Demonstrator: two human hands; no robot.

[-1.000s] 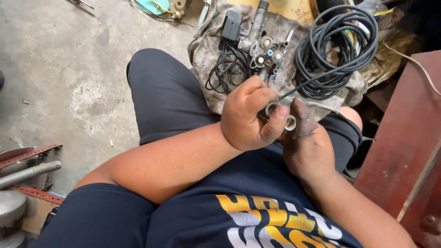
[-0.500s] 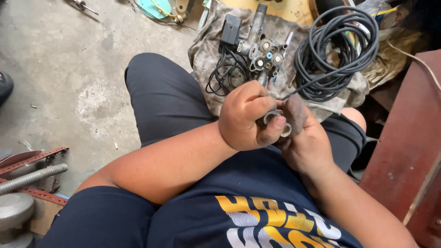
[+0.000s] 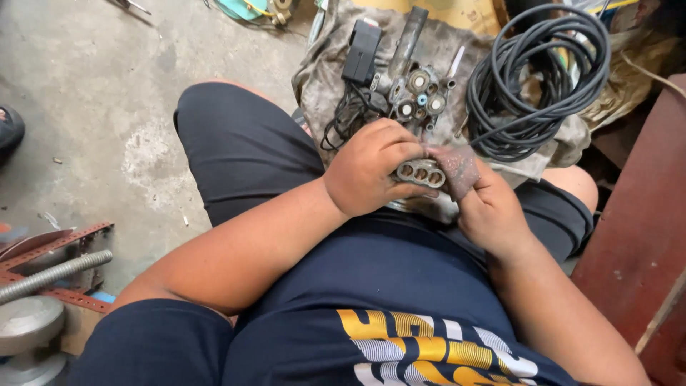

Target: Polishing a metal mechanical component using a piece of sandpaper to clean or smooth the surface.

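Left hand point(image 3: 371, 171) clamped on metal block with three holes point(image 3: 420, 173), held over lap, just below black cable coil point(image 3: 532, 78). Right hand point(image 3: 489, 207) pinches rusty red cloth point(image 3: 457, 168) against block. Block looks hard, heavy, greasy; hold by sides.

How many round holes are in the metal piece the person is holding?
3 show, in a row along the metal piece: one nearest the left hand, one in the middle, one nearest the right hand. The fingers and the reddish pad may hide more.
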